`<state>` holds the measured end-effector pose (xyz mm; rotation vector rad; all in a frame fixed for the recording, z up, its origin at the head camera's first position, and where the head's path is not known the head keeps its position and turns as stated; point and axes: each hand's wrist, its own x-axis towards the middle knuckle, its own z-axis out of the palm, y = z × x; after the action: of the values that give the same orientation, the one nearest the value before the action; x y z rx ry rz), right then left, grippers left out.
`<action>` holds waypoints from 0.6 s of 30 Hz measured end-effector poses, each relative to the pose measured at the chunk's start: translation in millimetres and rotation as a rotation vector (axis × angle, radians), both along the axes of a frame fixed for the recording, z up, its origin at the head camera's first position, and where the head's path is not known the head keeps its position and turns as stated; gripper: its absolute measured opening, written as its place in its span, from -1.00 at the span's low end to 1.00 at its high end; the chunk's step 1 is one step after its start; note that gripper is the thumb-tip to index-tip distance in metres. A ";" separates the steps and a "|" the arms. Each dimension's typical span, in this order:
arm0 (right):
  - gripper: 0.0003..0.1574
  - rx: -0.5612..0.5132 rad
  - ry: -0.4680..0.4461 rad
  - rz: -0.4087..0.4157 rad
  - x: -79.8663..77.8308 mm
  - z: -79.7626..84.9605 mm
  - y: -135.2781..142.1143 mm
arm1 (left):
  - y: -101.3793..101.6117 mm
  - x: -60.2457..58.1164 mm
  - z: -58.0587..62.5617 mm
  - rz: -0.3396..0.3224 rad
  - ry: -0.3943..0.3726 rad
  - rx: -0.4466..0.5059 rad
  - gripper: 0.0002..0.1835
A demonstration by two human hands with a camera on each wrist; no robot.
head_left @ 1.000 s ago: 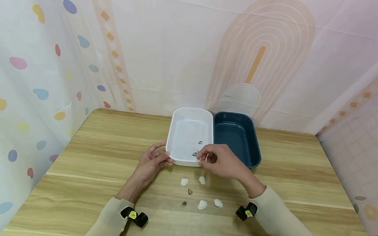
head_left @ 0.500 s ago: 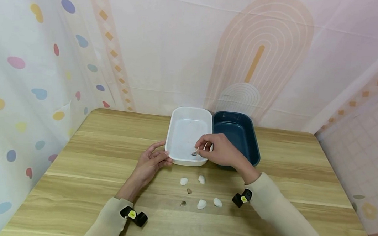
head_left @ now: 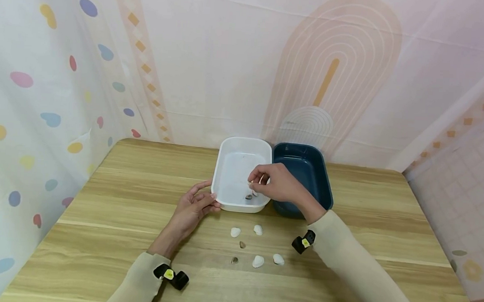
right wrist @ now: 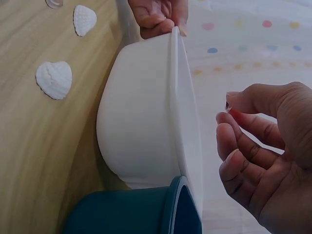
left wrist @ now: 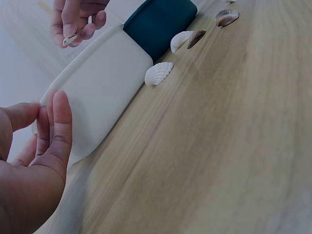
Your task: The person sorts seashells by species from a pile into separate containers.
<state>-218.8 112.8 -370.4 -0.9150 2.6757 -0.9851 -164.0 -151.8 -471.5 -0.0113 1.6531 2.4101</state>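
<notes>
Wooden tabletop (head_left: 99, 216) is bounded by patterned curtains on the left, far and right sides, with broad bare wood left and right of the work. Two tubs stand side by side at the far middle: a white tub (head_left: 225, 186) and, touching it on the right, a dark blue tub (head_left: 318, 182). The near left corner of the white tub's rim is gripped by the left hand (head_left: 194, 208), thumb inside the rim, fingers curled against the outer wall. The right hand (head_left: 275, 185) is held above the right half of the white tub, fingers curled narrowly, a small pale shell (left wrist: 69, 40) pinched at the fingertips just above the tub's floor. A dark shell (head_left: 248, 197) lies in the tub close beneath those fingers. Six loose shells (head_left: 258, 261) are scattered on the wood just near of the tubs. Compared with a second ago, the right hand is seen farther in over the tub, whereas it was at the near rim.
</notes>
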 end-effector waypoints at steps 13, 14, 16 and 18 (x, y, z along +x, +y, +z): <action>-0.93 0.023 -0.070 -0.046 -18.4 -0.5 -7.8 | 0.3 0.8 1.2 0.004 -0.003 -0.012 -0.36; -0.92 0.025 -0.075 -0.046 -19.6 -1.0 -8.7 | 0.0 0.8 1.1 0.005 -0.004 -0.010 -0.36; -0.92 0.033 -0.081 -0.047 -22.1 -2.0 -10.2 | -0.2 0.7 0.7 0.008 -0.005 -0.008 -0.36; -0.92 0.041 -0.087 -0.044 -24.5 -3.4 -12.3 | -0.1 0.8 0.6 0.013 -0.007 -0.005 -0.36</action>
<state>-243.3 100.5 -373.8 -0.7901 2.6440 -0.9515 -163.2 -152.0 -470.9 -0.0312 1.6608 2.4130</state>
